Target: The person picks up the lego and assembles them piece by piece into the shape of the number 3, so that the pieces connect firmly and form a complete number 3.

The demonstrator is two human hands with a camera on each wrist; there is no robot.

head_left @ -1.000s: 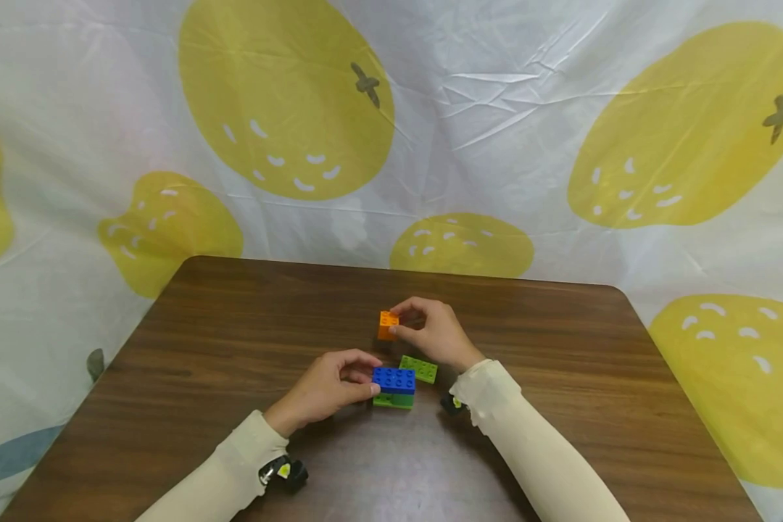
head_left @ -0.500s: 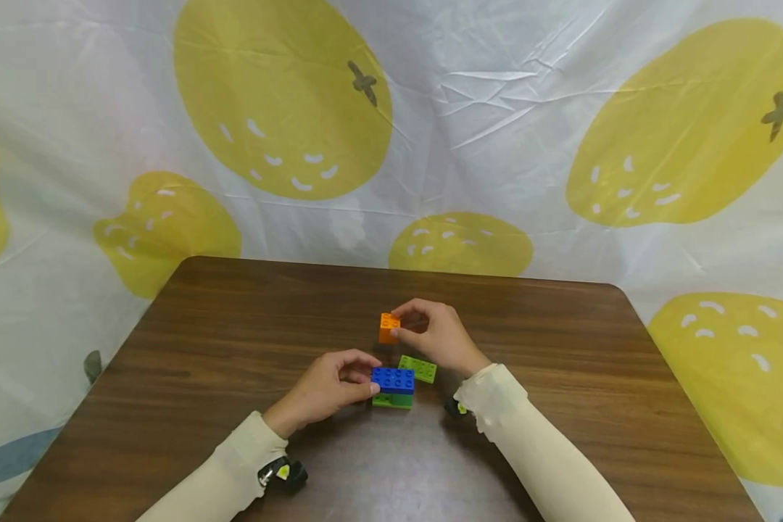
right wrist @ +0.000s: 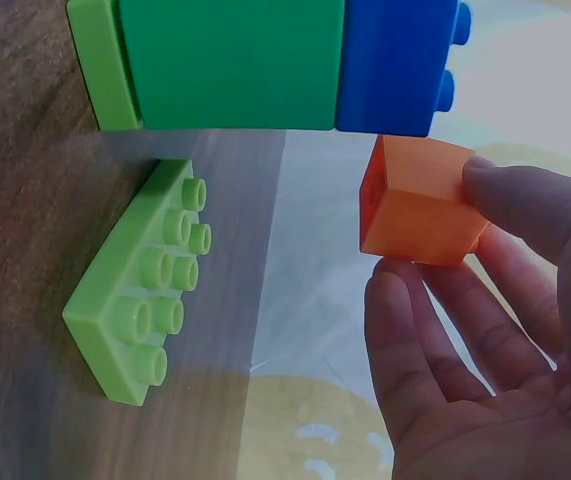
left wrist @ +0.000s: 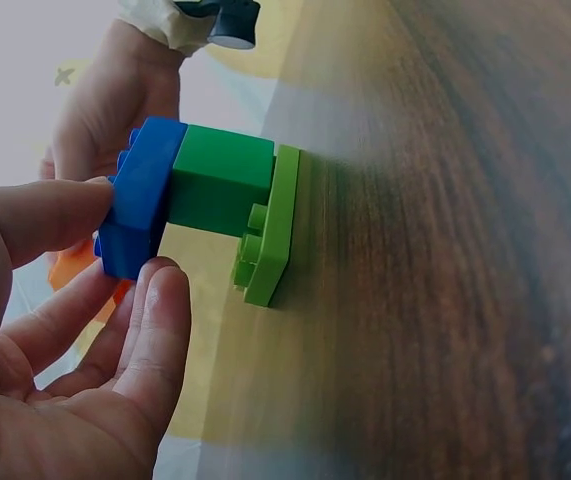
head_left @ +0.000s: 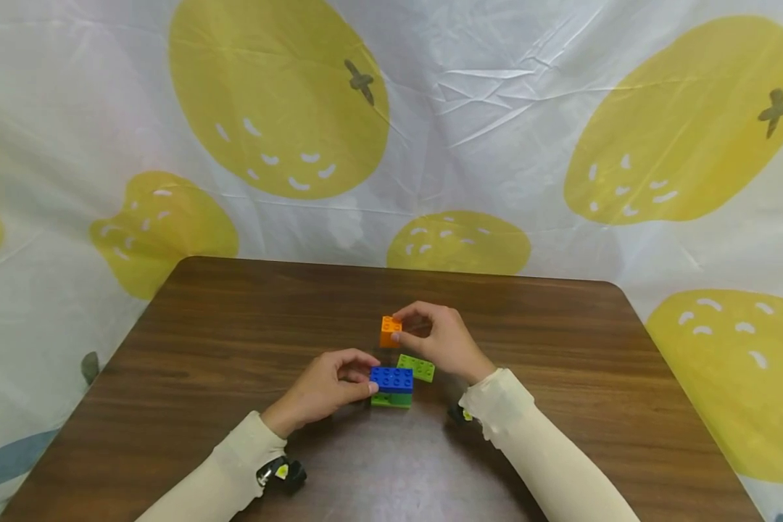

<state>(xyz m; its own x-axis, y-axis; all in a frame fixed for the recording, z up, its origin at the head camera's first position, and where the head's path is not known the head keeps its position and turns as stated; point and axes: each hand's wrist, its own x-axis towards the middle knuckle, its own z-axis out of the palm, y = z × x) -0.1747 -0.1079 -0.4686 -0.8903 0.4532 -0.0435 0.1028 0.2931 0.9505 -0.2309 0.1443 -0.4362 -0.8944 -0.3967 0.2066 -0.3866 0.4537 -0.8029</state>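
My left hand (head_left: 326, 384) pinches the left end of a blue eight-stud toy building brick (head_left: 393, 379) between thumb and fingers. That brick tops a small stack: under it is a green brick (left wrist: 223, 175), and a thin lime-green plate (left wrist: 279, 225) forms the bottom, some of its studs bare. My right hand (head_left: 446, 342) holds a small orange brick (right wrist: 420, 200) by thumb and fingertips, above the table and beyond the stack. In the right wrist view the orange brick is upright against the backdrop, below the blue one.
A second lime-green plate (right wrist: 130, 300) lies studs up on the table just behind the stack, under the right hand. The dark wooden table (head_left: 267, 312) ends at a hanging white cloth (head_left: 483, 145) with yellow fruit prints.
My right hand has brought the orange brick slightly toward me and a little to the right. The left hand and the stack stay in place; the head view shifts a little.
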